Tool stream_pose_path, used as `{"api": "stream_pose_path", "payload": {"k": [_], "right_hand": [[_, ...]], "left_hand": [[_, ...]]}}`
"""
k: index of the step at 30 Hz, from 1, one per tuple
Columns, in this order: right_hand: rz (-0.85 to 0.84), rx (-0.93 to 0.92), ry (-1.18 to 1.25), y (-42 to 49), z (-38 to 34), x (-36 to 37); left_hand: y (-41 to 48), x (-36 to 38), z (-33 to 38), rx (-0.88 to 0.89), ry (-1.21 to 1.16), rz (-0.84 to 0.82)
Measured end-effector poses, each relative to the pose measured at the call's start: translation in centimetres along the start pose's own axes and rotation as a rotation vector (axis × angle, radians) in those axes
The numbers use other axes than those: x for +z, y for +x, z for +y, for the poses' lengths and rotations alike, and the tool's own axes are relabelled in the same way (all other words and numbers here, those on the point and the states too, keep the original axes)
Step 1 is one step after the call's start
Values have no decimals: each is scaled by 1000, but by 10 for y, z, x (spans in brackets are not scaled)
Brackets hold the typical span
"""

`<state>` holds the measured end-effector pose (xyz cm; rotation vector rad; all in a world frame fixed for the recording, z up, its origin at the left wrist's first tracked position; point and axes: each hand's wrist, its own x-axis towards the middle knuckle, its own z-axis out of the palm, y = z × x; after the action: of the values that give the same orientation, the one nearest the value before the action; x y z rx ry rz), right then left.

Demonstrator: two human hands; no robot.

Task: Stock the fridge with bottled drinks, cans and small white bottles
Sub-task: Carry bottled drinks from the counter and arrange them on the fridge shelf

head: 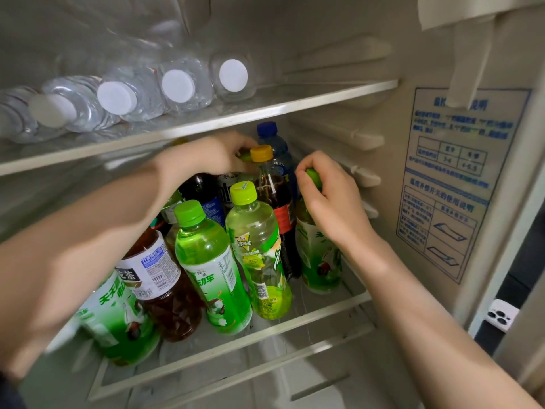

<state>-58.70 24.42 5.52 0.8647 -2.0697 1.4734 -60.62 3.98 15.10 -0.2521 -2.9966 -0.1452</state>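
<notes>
Both my hands reach into the fridge's middle shelf (324, 312), which is crowded with upright drink bottles. My right hand (330, 199) grips the green cap of a green-labelled bottle (317, 261) standing at the shelf's right end. My left hand (212, 156) is curled over the top of a bottle at the back, where a bit of green cap shows under the fingers; that bottle's body is hidden. Between the hands stand a yellow-capped dark cola bottle (272, 190) and a blue-capped bottle (272, 143). In front stand two green tea bottles (212, 270) (259, 252).
The upper shelf (324, 98) carries several clear water bottles (180, 85) lying on their sides, white caps facing out. A brown tea bottle (159, 278) and another green-labelled bottle (115, 317) stand front left. A blue instruction sticker (451, 184) covers the right inner wall.
</notes>
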Motion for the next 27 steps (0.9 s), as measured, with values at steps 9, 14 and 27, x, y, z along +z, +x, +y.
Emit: {"api": "stream_pose_path", "payload": {"k": [9, 14, 27], "right_hand": [[-4, -12, 6, -2, 1, 0], [0, -14, 6, 0, 0, 3], [-48, -17, -12, 5, 0, 3]], "left_hand": [[-36, -16, -21, -57, -100, -74], [-52, -19, -26, -102, 18, -129], [-28, -10, 35, 99, -51, 64]]}}
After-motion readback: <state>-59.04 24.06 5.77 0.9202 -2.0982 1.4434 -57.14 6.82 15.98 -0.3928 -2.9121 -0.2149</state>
